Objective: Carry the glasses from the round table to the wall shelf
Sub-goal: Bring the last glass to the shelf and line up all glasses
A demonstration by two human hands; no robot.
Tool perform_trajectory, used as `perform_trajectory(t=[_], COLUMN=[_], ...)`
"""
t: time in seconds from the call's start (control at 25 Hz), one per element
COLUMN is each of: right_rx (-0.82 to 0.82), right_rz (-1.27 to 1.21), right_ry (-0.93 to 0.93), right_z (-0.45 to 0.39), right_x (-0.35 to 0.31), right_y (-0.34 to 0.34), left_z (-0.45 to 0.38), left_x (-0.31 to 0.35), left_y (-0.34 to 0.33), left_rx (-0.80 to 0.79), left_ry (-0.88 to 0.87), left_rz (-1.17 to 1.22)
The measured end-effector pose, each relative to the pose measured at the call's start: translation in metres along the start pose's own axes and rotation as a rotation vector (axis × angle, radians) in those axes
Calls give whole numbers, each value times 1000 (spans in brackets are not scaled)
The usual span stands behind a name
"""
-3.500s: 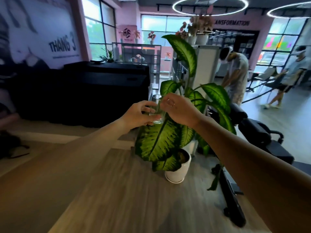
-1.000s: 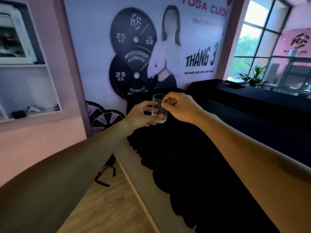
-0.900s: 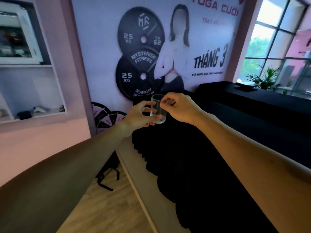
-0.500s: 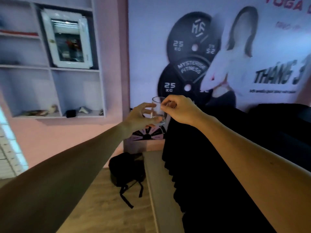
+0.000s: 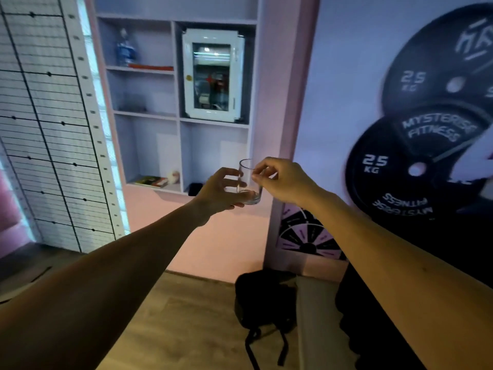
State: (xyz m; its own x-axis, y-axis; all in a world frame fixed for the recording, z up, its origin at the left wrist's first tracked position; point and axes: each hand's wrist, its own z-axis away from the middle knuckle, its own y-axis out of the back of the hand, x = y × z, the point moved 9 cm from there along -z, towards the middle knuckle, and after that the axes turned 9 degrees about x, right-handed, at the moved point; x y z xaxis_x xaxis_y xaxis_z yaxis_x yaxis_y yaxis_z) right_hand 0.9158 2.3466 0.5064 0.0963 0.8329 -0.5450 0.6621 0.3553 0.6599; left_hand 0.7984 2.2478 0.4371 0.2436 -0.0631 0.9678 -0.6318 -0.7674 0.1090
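Two bare forearms in view, no sleeves reaching the wrists; left hand (image 5: 218, 190) and right hand (image 5: 282, 180) both ungloved.

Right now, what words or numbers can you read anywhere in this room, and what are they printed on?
"25 KG": upper weight plate on the wall poster.
"25 KG": lower weight plate.
"MYSTERISE FITNESS": lower plate, at its top, and again upside down along its bottom edge.
Logo letters at the upper plate's top: too blurred to read.
Water bottle label and the cabinet contents: too small to read.
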Motion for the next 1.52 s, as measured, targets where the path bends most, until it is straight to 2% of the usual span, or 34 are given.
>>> perform_trajectory(t=[0.48, 0.76, 0.96, 1.08, 1.28, 1.52], right_rx=[-83, -146, -183, -160, -115, -70], right_rz=[-72, -140, -166, -190, -194, -181], right_ry=[167, 264, 320, 376, 427, 411], right_z=[-228, -360, -466, -521, -596, -674], right_x=[-33, -36, -43, -56, -67, -73], right_y=[-175, -281, -336, -362, -412, -475], left_z=[-195, -307, -393, -439, -510, -597], left_x=[-48, -85, -83, -77, -83, -108], left_y=[178, 274, 331, 365, 420, 483], left_rx=[152, 296, 392, 470, 508, 486], left_ry=[-4, -8, -45, -82, -116, -167], left_rz=[-45, -56, -134, -164, -190, -183])
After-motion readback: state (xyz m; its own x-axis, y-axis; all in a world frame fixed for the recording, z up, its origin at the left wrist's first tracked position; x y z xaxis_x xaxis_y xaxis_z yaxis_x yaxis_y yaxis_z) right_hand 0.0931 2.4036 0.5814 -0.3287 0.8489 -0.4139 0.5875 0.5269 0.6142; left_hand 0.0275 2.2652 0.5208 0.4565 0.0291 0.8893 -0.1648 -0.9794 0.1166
